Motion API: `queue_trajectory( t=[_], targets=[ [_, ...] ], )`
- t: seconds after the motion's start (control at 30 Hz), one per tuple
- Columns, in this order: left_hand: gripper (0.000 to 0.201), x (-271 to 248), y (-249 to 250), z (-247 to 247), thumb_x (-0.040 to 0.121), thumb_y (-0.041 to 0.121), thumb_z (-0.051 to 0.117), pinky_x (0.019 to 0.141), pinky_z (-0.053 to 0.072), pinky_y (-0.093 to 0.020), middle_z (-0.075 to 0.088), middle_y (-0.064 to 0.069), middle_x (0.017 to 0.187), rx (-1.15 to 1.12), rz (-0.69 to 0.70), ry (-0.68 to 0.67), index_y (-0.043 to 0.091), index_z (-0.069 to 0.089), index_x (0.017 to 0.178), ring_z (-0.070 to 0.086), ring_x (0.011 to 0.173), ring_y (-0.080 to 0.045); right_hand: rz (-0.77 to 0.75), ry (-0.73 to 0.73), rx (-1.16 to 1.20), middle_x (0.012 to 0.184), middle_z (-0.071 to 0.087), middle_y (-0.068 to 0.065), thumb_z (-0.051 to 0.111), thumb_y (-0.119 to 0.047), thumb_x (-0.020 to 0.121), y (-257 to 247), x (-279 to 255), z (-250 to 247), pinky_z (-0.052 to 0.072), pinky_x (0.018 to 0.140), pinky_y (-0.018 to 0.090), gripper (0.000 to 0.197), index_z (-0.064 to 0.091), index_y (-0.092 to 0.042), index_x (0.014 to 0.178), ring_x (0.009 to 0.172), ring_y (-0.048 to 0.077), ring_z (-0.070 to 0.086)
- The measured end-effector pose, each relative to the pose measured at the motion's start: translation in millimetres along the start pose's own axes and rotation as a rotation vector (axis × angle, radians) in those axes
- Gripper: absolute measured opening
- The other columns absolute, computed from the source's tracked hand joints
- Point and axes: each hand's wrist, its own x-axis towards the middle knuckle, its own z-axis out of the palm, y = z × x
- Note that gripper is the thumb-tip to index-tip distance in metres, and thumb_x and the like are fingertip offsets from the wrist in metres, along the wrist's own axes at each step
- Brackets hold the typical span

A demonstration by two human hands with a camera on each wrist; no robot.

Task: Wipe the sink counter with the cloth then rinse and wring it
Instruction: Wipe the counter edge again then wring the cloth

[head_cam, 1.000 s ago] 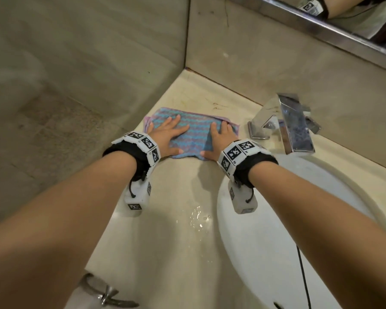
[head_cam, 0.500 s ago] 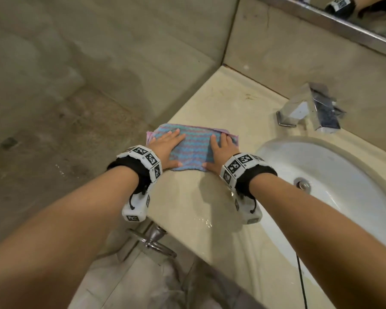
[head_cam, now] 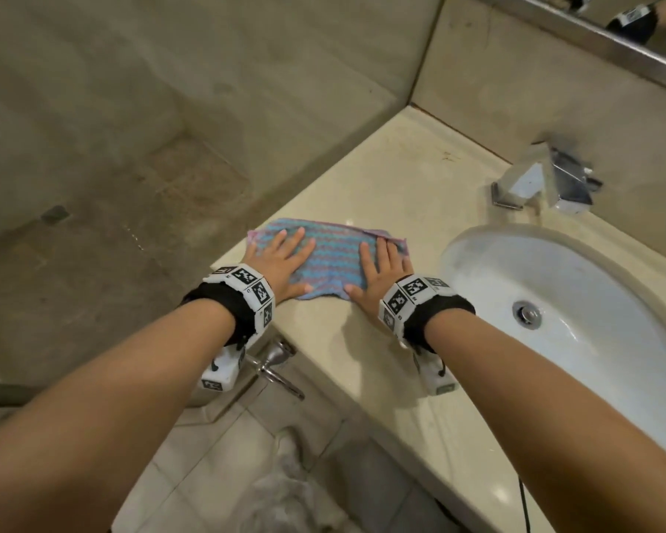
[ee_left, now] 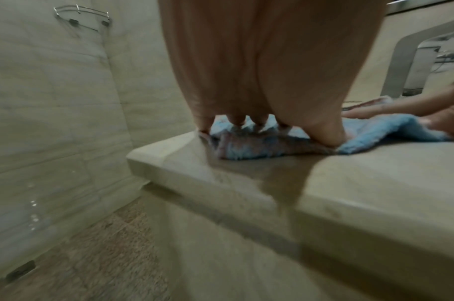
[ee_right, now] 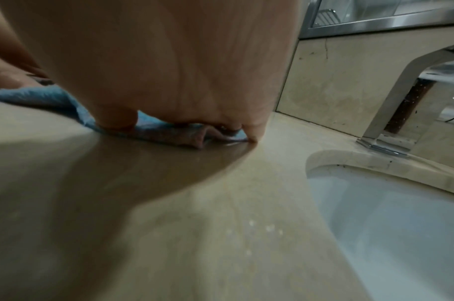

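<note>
A blue and pink striped cloth [head_cam: 333, 257] lies flat on the beige sink counter [head_cam: 397, 186], close to its left edge. My left hand [head_cam: 285, 259] presses on the cloth's left half with straight, spread fingers. My right hand [head_cam: 379, 271] presses on its right half the same way. In the left wrist view the cloth [ee_left: 259, 146] bunches under the left hand [ee_left: 246, 122] at the counter's corner [ee_left: 169, 154]. In the right wrist view the cloth [ee_right: 169, 132] is wrinkled under the right hand [ee_right: 182, 114].
A white oval basin [head_cam: 577, 302] with a metal drain [head_cam: 527, 313] lies right of the cloth. A chrome faucet [head_cam: 546, 182] stands behind it. A mirror frame [head_cam: 593, 36] runs along the back wall. The counter drops off on the left to a tiled floor [head_cam: 93, 263]; a metal valve [head_cam: 273, 363] sits below.
Both hands have slid the cloth from the back of the counter, beside the faucet, toward the front left edge. They stay flat on it throughout.
</note>
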Motion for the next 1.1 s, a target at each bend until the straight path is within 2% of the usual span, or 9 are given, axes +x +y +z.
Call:
queue_trajectory(
  t=[0.13, 0.43, 0.67, 0.83, 1.1],
  targets=[
    [0.076, -14, 11, 12, 0.091, 0.055, 0.036, 0.113, 0.003, -0.058, -0.016, 0.005, 0.157, -0.015, -0.026, 0.006, 0.029, -0.008, 0.147, -0.009, 0.147, -0.021, -0.026, -0.015, 0.006, 0.158, -0.013, 0.012, 0.029, -0.057, 0.092, 5, -16, 11, -0.002, 0.12, 0.043, 0.078, -0.009, -0.02, 0.15, 0.147, 0.028, -0.008],
    [0.075, -56, 56, 40, 0.092, 0.054, 0.034, 0.113, -0.002, -0.06, -0.018, 0.002, 0.157, -0.031, -0.082, -0.002, 0.027, -0.01, 0.147, -0.012, 0.146, -0.024, -0.075, -0.024, -0.031, 0.157, -0.015, 0.013, 0.025, -0.058, 0.093, 21, -69, 41, -0.004, 0.12, 0.043, 0.078, -0.012, -0.018, 0.149, 0.147, 0.028, -0.011],
    [0.077, -77, 77, 52, 0.092, 0.053, 0.035, 0.117, 0.002, -0.054, -0.017, -0.002, 0.157, -0.05, -0.071, -0.006, 0.025, -0.009, 0.148, -0.01, 0.146, -0.028, -0.097, -0.02, -0.04, 0.157, -0.017, 0.013, 0.024, -0.059, 0.093, 29, -101, 61, -0.004, 0.12, 0.043, 0.078, -0.014, -0.019, 0.149, 0.147, 0.028, -0.011],
    [0.078, -83, 95, 56, 0.09, 0.058, 0.031, 0.115, -0.001, -0.055, -0.016, -0.001, 0.157, 0.064, -0.058, -0.012, 0.026, -0.01, 0.147, -0.007, 0.147, -0.026, -0.112, -0.022, -0.048, 0.157, -0.018, 0.012, 0.024, -0.057, 0.093, 42, -125, 71, -0.005, 0.119, 0.042, 0.077, -0.013, -0.019, 0.149, 0.147, 0.026, -0.013],
    [0.08, -91, 127, 64, 0.089, 0.058, 0.034, 0.116, 0.001, -0.052, -0.016, -0.005, 0.157, 0.081, 0.014, -0.03, 0.023, -0.009, 0.148, -0.007, 0.147, -0.028, -0.103, -0.101, -0.036, 0.156, -0.022, 0.014, 0.024, -0.051, 0.097, 66, -161, 85, 0.0, 0.121, 0.041, 0.074, -0.015, -0.016, 0.148, 0.146, 0.026, -0.016]
  ],
)
